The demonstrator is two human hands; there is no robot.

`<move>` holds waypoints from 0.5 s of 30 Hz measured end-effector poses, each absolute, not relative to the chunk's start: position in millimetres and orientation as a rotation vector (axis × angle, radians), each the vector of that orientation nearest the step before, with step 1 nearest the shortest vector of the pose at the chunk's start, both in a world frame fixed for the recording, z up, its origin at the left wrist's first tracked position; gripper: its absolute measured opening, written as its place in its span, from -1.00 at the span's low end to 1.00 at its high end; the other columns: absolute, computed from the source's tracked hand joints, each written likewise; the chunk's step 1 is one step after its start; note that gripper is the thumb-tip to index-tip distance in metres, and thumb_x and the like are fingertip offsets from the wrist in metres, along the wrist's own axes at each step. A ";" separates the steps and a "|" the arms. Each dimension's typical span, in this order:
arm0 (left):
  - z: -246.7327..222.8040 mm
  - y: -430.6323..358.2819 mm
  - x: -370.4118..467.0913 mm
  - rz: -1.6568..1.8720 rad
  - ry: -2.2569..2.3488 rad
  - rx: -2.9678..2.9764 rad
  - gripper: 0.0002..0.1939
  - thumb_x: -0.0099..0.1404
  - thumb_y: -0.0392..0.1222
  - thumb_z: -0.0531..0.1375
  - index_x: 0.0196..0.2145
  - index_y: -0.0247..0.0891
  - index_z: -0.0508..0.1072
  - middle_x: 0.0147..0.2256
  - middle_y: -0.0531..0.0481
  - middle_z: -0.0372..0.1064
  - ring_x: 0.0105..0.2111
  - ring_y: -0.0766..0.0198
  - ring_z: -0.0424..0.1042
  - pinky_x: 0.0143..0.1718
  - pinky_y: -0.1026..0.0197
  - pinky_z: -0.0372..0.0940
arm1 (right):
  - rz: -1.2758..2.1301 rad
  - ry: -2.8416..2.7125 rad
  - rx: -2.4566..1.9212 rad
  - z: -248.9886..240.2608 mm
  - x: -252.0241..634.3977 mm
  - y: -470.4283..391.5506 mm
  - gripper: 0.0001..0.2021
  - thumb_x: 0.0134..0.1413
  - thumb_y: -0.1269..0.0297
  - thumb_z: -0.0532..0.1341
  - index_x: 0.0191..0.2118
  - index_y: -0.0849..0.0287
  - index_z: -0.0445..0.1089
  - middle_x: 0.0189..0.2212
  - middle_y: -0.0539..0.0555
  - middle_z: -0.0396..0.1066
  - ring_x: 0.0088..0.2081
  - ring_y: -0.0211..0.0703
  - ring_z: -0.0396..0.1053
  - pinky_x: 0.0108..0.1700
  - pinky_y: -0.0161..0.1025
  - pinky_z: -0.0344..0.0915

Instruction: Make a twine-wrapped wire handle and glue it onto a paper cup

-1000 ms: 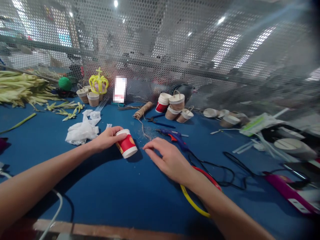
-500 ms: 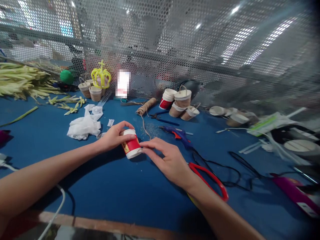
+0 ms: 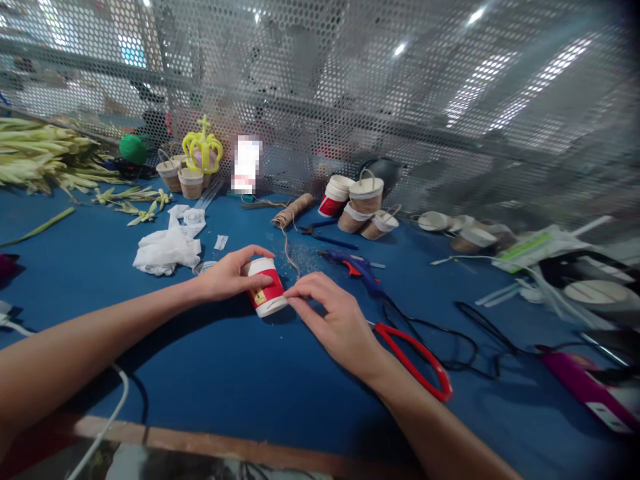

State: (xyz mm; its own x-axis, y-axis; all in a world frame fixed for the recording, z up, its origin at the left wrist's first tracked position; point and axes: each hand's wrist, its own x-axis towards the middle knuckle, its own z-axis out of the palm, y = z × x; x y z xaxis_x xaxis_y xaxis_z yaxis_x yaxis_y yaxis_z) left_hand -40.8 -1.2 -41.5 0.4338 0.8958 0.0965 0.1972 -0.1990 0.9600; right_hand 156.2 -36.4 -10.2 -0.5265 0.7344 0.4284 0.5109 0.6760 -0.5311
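Note:
My left hand point(image 3: 233, 275) is wrapped round a red and white paper cup point(image 3: 273, 287), which lies tilted just over the blue table. Beside the cup's lower right edge, my right hand point(image 3: 330, 313) is closed in a pinch on the brown twine point(image 3: 290, 257). That twine runs back to a twine roll point(image 3: 294, 209) farther up the table. Its end at the fingertips is too small to make out clearly. To the right of my right hand lie red-handled scissors point(image 3: 420, 363), partly hidden by the wrist, and a blue glue gun point(image 3: 357, 270).
Twine-wrapped cups point(image 3: 363, 207) stand at the back beside dark pliers point(image 3: 327, 237). A crumpled white cloth point(image 3: 167, 250) lies left of my hands. Black cords point(image 3: 450, 327) and a purple power strip point(image 3: 587, 383) are at right. A mesh panel point(image 3: 300, 100) rises behind the table.
The cup has turned a little in my left hand, whose thumb has shifted along it. My right hand's fingertips stay by the cup's lower edge. The view has shifted slightly.

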 end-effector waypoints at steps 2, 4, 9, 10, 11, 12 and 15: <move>-42.0 -1.4 -40.6 0.861 0.966 1.670 -0.55 0.08 -0.08 0.16 -0.09 -0.26 0.19 -0.37 0.03 0.30 -0.43 0.34 0.28 -0.38 0.25 0.23 | 0.434 -2.258 -0.941 -12.9 155.2 -35.9 -0.90 0.05 0.42 0.10 -0.37 0.16 0.34 -0.40 0.04 0.34 -0.30 -0.22 0.29 -0.21 -0.21 0.25; -42.2 -1.7 -40.0 0.865 0.955 1.659 -0.56 0.08 -0.09 0.16 -0.09 -0.26 0.19 -0.37 0.03 0.30 -0.43 0.34 0.29 -0.38 0.25 0.23 | 0.417 -2.277 -0.936 -14.0 155.3 -35.5 -0.90 0.05 0.43 0.09 -0.37 0.17 0.34 -0.41 0.04 0.34 -0.31 -0.22 0.28 -0.22 -0.21 0.24; -41.0 -1.9 -40.2 0.862 0.943 1.640 -0.55 0.08 -0.10 0.16 -0.08 -0.28 0.19 -0.35 0.01 0.30 -0.40 0.32 0.29 -0.35 0.23 0.24 | 0.419 -2.326 -0.917 -13.1 157.2 -35.6 -0.90 0.05 0.46 0.09 -0.36 0.21 0.34 -0.41 0.06 0.34 -0.31 -0.21 0.26 -0.22 -0.21 0.23; -40.5 -2.0 -40.9 0.857 0.948 1.649 -0.54 0.08 -0.10 0.17 -0.08 -0.28 0.19 -0.35 0.01 0.30 -0.40 0.32 0.29 -0.34 0.22 0.24 | 0.424 -2.330 -0.912 -13.0 157.6 -35.7 -0.90 0.05 0.46 0.09 -0.36 0.21 0.34 -0.41 0.07 0.34 -0.31 -0.22 0.26 -0.22 -0.22 0.23; -40.0 -2.1 -41.8 0.850 0.951 1.663 -0.53 0.07 -0.10 0.18 -0.07 -0.28 0.19 -0.34 0.00 0.30 -0.39 0.32 0.29 -0.33 0.22 0.24 | 0.428 -2.333 -0.908 -12.9 157.9 -35.7 -0.89 0.05 0.47 0.08 -0.35 0.21 0.34 -0.40 0.07 0.34 -0.31 -0.22 0.26 -0.22 -0.22 0.23; -39.3 -2.4 -42.8 0.839 0.950 1.677 -0.51 0.06 -0.11 0.19 -0.06 -0.28 0.19 -0.33 0.00 0.30 -0.39 0.32 0.29 -0.32 0.21 0.24 | 0.431 -2.335 -0.904 -12.9 158.1 -35.7 -0.89 0.05 0.47 0.08 -0.35 0.21 0.34 -0.40 0.07 0.33 -0.31 -0.22 0.25 -0.22 -0.22 0.23; -37.3 -3.5 -45.8 0.794 0.928 1.693 -0.44 0.03 -0.15 0.21 -0.02 -0.27 0.15 -0.31 0.00 0.30 -0.38 0.32 0.28 -0.32 0.22 0.24 | 0.437 -2.342 -0.895 -13.0 158.7 -35.7 -0.89 0.05 0.47 0.08 -0.35 0.20 0.33 -0.40 0.07 0.33 -0.30 -0.22 0.25 -0.22 -0.21 0.22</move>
